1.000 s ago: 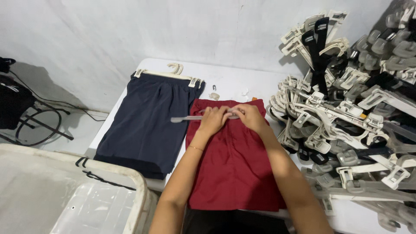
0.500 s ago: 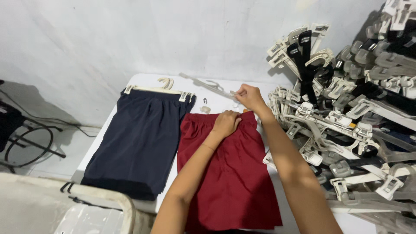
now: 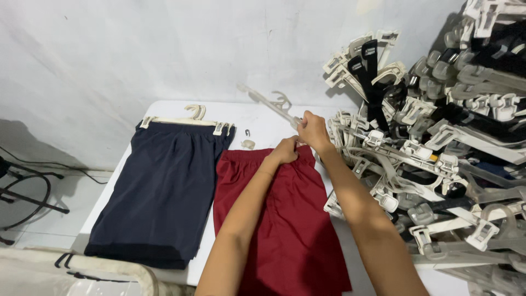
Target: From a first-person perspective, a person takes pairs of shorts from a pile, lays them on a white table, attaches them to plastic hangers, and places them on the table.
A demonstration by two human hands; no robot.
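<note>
So the red fabric shorts (image 3: 279, 230) are laid out flat on the white table, waistband end toward the wall and legs running back toward the near edge, a bit rumpled up at the top. They sit just beside the navy pair. The pale plastic clip hanger (image 3: 268, 101) is lifted up off the table above the waistband, tilted, one end sticking out toward the wall with its hook pointing up, the other end buried in the grip.
</note>
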